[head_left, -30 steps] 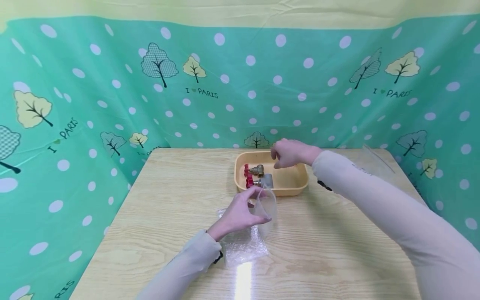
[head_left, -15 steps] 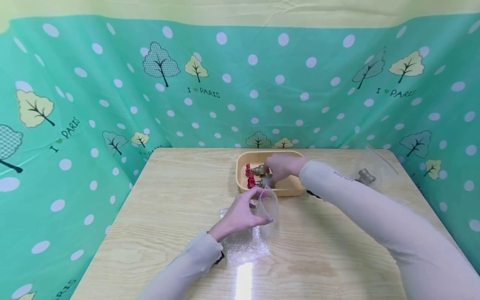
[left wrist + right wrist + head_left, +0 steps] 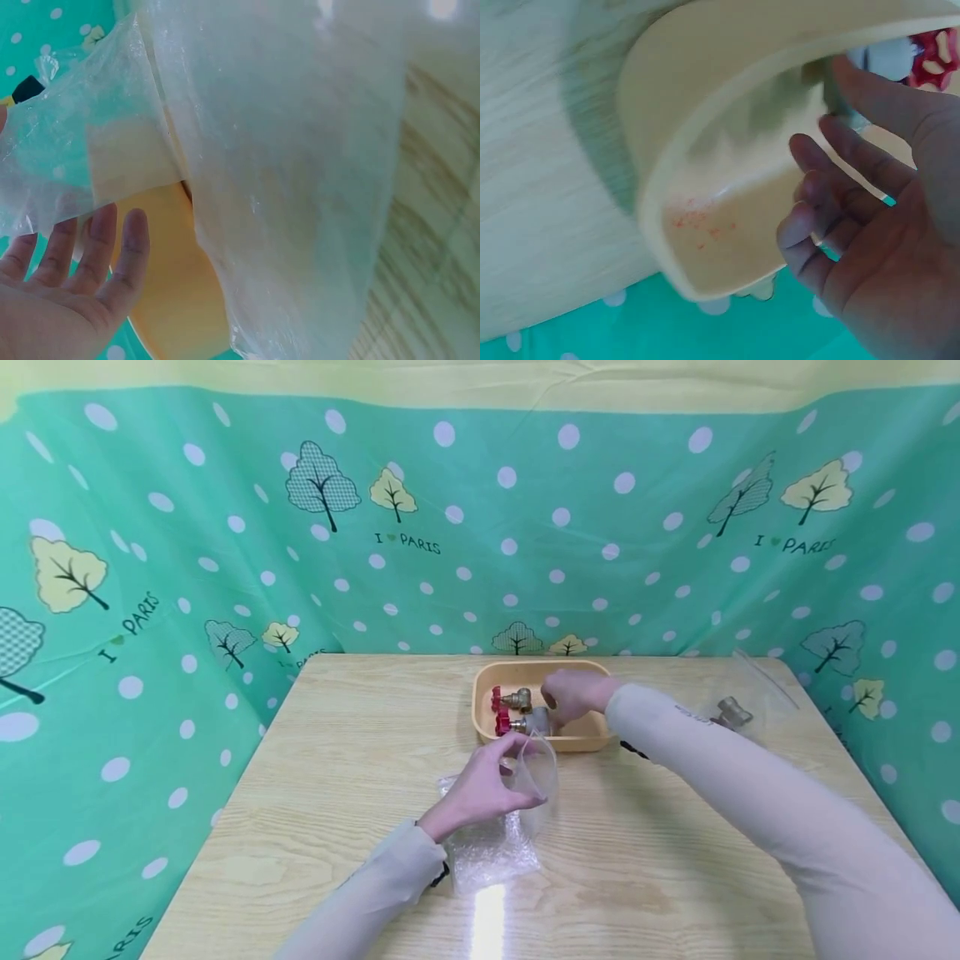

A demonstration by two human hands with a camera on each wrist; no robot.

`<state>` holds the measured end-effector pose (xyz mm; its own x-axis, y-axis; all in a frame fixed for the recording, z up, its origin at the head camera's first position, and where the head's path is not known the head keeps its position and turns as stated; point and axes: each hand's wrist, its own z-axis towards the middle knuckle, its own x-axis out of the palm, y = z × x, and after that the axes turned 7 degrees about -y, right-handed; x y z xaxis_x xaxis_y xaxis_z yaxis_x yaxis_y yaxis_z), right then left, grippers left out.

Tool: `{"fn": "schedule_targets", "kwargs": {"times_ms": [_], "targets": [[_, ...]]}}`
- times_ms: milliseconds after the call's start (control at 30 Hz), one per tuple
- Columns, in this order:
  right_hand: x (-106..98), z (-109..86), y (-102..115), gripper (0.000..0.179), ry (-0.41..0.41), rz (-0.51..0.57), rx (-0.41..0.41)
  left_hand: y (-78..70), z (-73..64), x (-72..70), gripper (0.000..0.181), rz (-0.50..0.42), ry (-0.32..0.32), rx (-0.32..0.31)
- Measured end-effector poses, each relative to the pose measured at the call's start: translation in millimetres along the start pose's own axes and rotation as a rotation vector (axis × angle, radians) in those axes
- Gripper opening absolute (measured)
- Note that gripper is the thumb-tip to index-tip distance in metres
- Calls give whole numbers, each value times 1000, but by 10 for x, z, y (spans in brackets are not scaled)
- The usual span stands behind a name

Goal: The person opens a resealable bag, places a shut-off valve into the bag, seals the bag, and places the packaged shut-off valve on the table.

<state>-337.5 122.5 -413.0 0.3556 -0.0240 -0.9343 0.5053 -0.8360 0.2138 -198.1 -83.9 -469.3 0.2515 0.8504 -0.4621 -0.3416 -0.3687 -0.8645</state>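
Observation:
In the head view, my left hand [image 3: 483, 785] holds the mouth of a clear plastic bag [image 3: 537, 777] spread between thumb and fingers. The same bag [image 3: 292, 187] fills the middle of the left wrist view. My right hand [image 3: 573, 696] reaches down into a beige plastic tub [image 3: 480, 681]. Its thumb and forefinger pinch the end of a grey-bodied gate valve [image 3: 536, 722] with a red handwheel [image 3: 502, 722]. In the right wrist view, the other fingers curl loosely. Behind lies a brass valve [image 3: 516, 698], also with a red handwheel.
Under my left hand lies a sheet of clear bubble wrap [image 3: 491, 860]. At the back right is another clear bag [image 3: 757, 689] with a metal pipe fitting [image 3: 733, 712]. A patterned green curtain [image 3: 480, 527] surrounds the wooden table [image 3: 360, 743].
My right hand has gone down into the tub to the grey-bodied valve, then shifted slightly right. The fitting at the right has come out from behind my sleeve. My left hand stays nearly still.

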Motion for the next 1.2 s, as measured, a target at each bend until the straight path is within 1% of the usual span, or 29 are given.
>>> {"fn": "schedule_targets", "kwargs": {"times_ms": [67, 133, 200, 267, 367, 433, 533, 700, 800, 867, 1100, 1200], "targets": [[10, -5, -20, 45, 4, 6, 2, -3, 1, 5, 65, -1, 2, 3], [26, -5, -13, 48, 14, 29, -13, -4, 1, 8, 65, -6, 4, 3], [41, -5, 15, 44, 26, 50, -37, -4, 1, 11, 65, -9, 7, 1], [51, -4, 51, 37, 34, 54, -46, -1, 1, 12, 65, -12, 9, -1], [52, -4, 87, 27, 40, 64, -39, 4, 1, 11, 66, -14, 10, -3], [50, -5, 82, 26, 41, 68, -27, 4, 2, 10, 65, -12, 8, -4], [46, -19, 42, 30, 41, 65, -14, 0, 2, 6, 65, -7, 6, -6], [56, -29, -54, 49, 34, 47, 31, -10, 17, 4, 71, -1, 12, -11], [64, -23, -90, 56, 32, 49, 35, -11, 30, 4, 72, -2, 17, -13], [66, -18, -99, 56, 35, 53, 30, -11, 37, 6, 71, -2, 19, -15], [3, -58, -81, 50, 34, 47, 23, -2, 56, 14, 69, -7, 18, -9], [-14, -61, -93, 47, 35, 61, 18, 2, 60, 18, 68, -11, 18, -7]]}}
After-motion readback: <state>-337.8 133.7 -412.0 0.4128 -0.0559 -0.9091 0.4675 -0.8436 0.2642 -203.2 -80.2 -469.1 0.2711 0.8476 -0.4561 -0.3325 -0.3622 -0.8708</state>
